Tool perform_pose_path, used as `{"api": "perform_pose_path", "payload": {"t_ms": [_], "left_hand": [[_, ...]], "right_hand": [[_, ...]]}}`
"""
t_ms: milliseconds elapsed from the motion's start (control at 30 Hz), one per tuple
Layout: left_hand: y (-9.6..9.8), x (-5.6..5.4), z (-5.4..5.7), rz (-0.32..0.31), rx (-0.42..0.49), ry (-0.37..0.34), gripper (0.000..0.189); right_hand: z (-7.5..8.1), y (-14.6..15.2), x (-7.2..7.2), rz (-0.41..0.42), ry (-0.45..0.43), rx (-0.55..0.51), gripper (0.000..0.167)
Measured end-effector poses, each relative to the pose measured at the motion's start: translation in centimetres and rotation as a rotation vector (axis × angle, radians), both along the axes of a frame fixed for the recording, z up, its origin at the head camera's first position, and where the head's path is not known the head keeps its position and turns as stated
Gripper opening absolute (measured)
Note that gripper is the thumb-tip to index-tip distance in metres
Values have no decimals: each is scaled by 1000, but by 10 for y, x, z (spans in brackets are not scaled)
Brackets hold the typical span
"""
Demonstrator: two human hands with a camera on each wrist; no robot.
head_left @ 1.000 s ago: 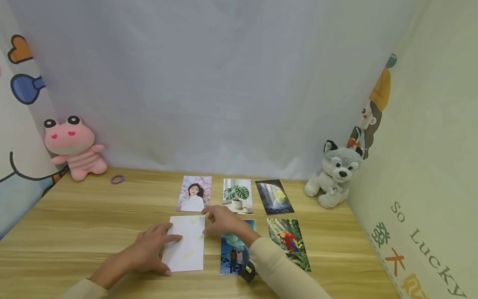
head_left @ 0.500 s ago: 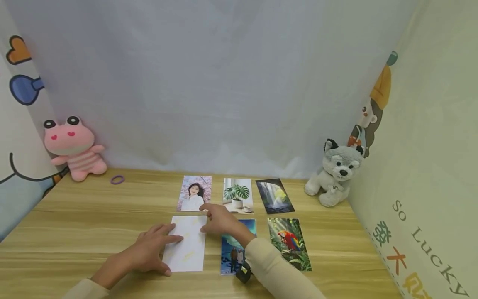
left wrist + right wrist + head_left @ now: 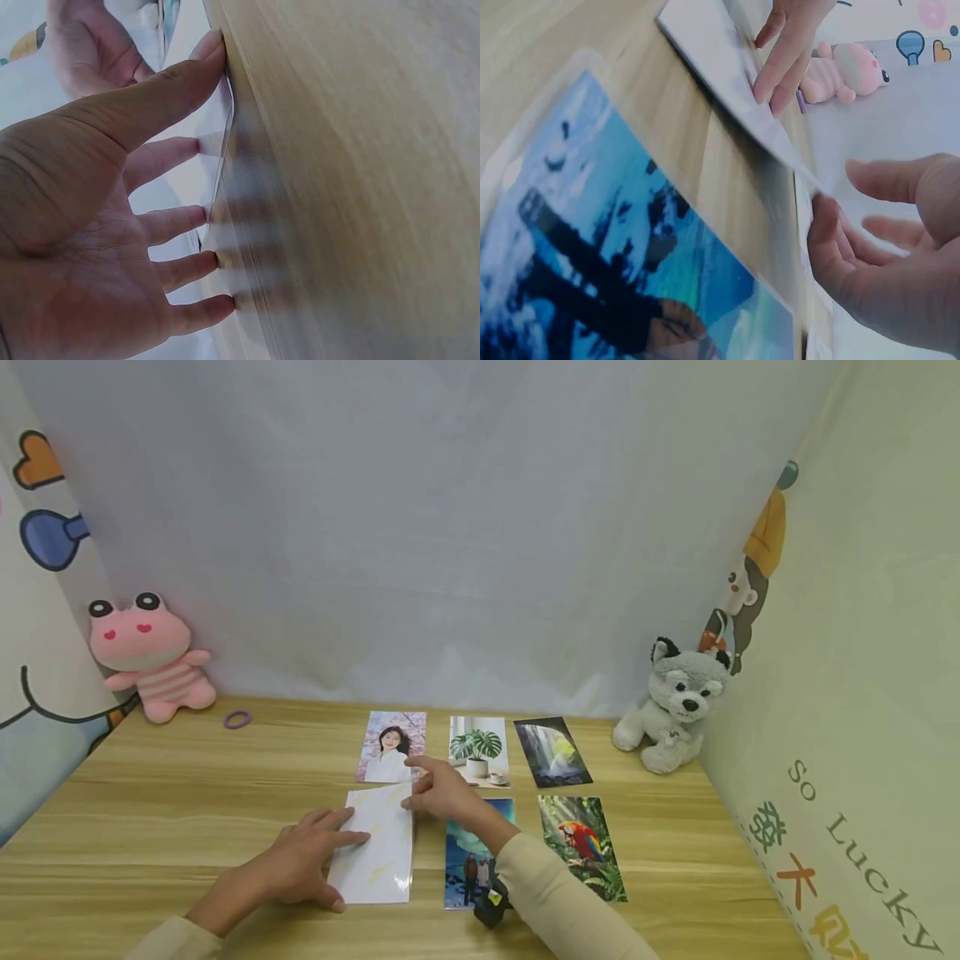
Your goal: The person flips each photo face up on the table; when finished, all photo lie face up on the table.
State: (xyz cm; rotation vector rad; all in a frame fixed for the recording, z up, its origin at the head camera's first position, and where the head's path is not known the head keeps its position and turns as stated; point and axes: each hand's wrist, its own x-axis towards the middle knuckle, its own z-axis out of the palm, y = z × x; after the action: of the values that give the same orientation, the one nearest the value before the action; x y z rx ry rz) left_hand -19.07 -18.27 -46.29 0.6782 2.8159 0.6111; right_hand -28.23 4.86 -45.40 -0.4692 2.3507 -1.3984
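A photo print [image 3: 371,852] lies white back up, with faint yellow marks, at the front of the table. My left hand [image 3: 303,856] rests on its left side with fingers spread; in the left wrist view, the left hand [image 3: 97,217] has extended fingers at the print's edge. At the far right corner my right hand [image 3: 450,795] holds the print, and that corner is raised. The right wrist view shows the right hand [image 3: 889,247] with curled fingers at the corner of the print [image 3: 712,64]; one digit stands apart. The print's face is hidden.
Face-up photos surround it: a portrait [image 3: 390,750], a potted plant [image 3: 477,750], a waterfall [image 3: 553,753], a parrot [image 3: 581,847] and an aurora scene [image 3: 465,868], partly under the right arm. A purple ring [image 3: 237,719], pink plush frog [image 3: 146,652] and grey plush dog [image 3: 675,706] stand farther back.
The photo print's far right corner has risen off the table with my right hand, which shifted slightly away from the body. My left hand has stayed in place.
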Motion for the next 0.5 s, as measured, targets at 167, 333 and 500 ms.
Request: {"api": "perform_pose_path", "payload": {"t_ms": [167,333,500], "left_hand": [[0,0,1,0,-4,-11,86],[0,0,2,-2,-2,-33,86],[-1,-2,4,-15,0,-47,84]], "right_hand": [[-6,-1,2,42,-77,-31,53],[-10,-2,3,22,-84,-58,47],[-10,1,3,16,-129,-121,47]]}}
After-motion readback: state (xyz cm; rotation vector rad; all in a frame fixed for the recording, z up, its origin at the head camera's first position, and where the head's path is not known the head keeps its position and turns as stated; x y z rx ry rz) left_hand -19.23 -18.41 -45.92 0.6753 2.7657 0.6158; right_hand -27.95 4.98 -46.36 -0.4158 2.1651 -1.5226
